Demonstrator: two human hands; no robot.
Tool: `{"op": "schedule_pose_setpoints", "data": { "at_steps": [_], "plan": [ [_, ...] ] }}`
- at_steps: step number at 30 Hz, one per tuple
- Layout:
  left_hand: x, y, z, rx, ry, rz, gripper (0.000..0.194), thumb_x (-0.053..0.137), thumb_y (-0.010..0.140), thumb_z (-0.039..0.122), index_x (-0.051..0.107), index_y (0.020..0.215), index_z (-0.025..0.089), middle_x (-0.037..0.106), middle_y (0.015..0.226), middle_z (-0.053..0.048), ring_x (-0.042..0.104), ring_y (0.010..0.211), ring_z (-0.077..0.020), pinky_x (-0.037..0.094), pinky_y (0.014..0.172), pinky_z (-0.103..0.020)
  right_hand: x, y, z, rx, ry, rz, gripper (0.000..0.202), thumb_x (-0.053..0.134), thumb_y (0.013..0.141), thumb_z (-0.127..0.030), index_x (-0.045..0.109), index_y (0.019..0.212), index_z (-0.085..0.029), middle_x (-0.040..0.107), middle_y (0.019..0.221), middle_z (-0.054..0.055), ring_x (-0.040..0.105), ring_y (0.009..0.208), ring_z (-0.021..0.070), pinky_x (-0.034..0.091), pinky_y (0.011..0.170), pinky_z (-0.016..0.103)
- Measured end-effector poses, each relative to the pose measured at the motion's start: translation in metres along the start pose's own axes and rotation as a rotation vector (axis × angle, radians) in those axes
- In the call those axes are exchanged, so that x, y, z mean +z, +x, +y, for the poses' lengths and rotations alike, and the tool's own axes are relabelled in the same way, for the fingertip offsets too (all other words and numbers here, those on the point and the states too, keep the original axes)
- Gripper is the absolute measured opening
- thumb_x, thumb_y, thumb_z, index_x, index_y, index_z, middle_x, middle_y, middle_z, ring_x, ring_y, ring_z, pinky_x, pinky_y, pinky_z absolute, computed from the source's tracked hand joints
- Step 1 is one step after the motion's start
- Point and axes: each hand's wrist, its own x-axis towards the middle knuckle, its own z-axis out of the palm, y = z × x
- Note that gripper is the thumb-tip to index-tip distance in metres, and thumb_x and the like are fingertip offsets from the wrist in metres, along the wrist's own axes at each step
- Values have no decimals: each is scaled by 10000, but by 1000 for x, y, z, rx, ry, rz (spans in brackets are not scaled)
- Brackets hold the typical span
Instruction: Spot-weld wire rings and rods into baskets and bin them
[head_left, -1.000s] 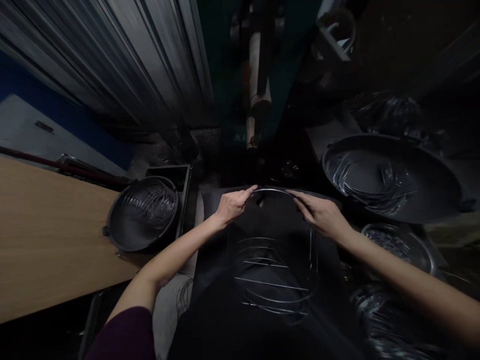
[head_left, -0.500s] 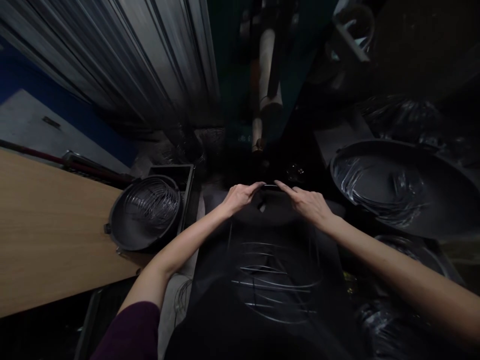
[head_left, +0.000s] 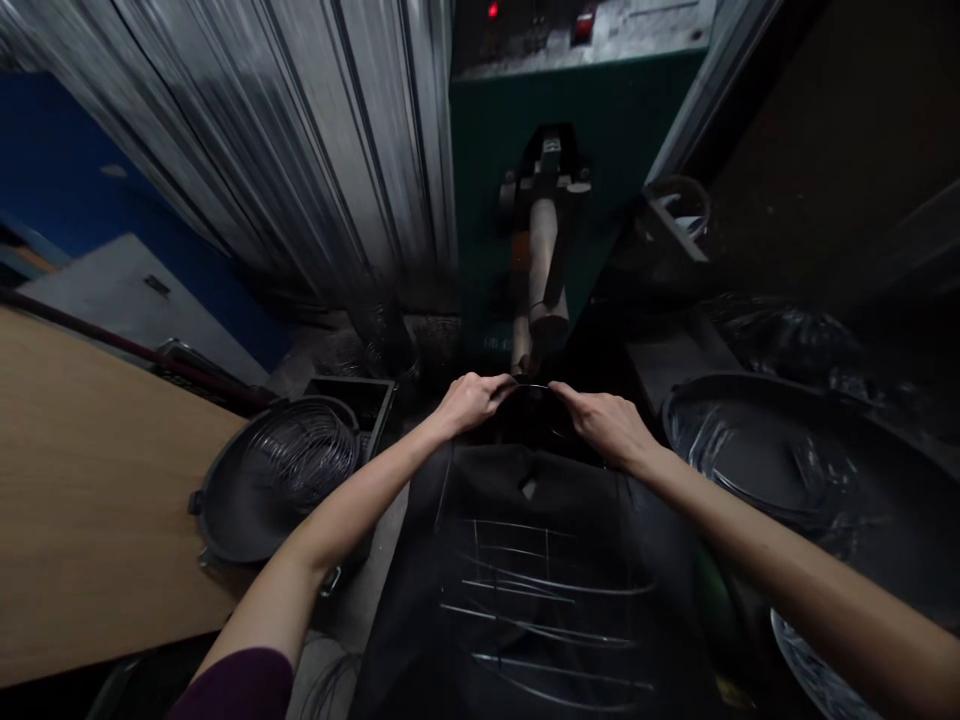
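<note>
My left hand (head_left: 471, 402) and my right hand (head_left: 611, 425) both pinch a thin curved metal wire (head_left: 534, 386), with a short stretch bare between the fingertips. It sits just below the blunt rods (head_left: 547, 300) of a green machine (head_left: 487, 230); contact cannot be made out. Faint thin lines run down below each hand, and I cannot tell whether they belong to the same wire piece. Several shiny wires (head_left: 536, 585), some crossing, show over the black apron (head_left: 487, 475) on my lap.
To the left, a dark basin (head_left: 232, 510) holds coiled wire (head_left: 304, 450) beside a wooden board (head_left: 97, 500). A larger black basin (head_left: 922, 480) with wire loops stands at the right. A corrugated metal wall (head_left: 300, 130) rises behind. A red light (head_left: 493, 10) glows on the machine.
The view has tilted up, showing more of the machine's top. Both hands keep their pinch, and the wire now appears closer to the machine's rods. More of the lap wires shows.
</note>
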Motion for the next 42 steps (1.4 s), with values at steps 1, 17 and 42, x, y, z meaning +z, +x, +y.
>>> {"op": "schedule_pose_setpoints", "data": {
  "at_steps": [1,17,42],
  "plan": [
    [-1,3,-1,5,-11,0,337,419,936,399,648,1148,271,725,899,-19,667,774,-170,436,645,-217,-1,3,0,7,4,-1,459,319,940,-222,432,1379,-296,705,947,80,670,789,252,431,600,290],
    [-4,18,-8,7,-34,-17,317,418,941,373,660,1106,253,719,912,-33,655,780,-176,413,661,-231,-1,23,9,13,56,8,352,302,969,-342,539,1220,-275,685,837,76,639,690,236,315,524,265],
    [-9,20,-6,4,19,-29,299,418,945,334,668,1040,199,708,925,-64,638,804,-191,411,688,-247,-5,26,5,63,30,29,329,309,995,-366,596,1019,-206,675,816,90,624,697,207,265,532,266]
  ]
}}
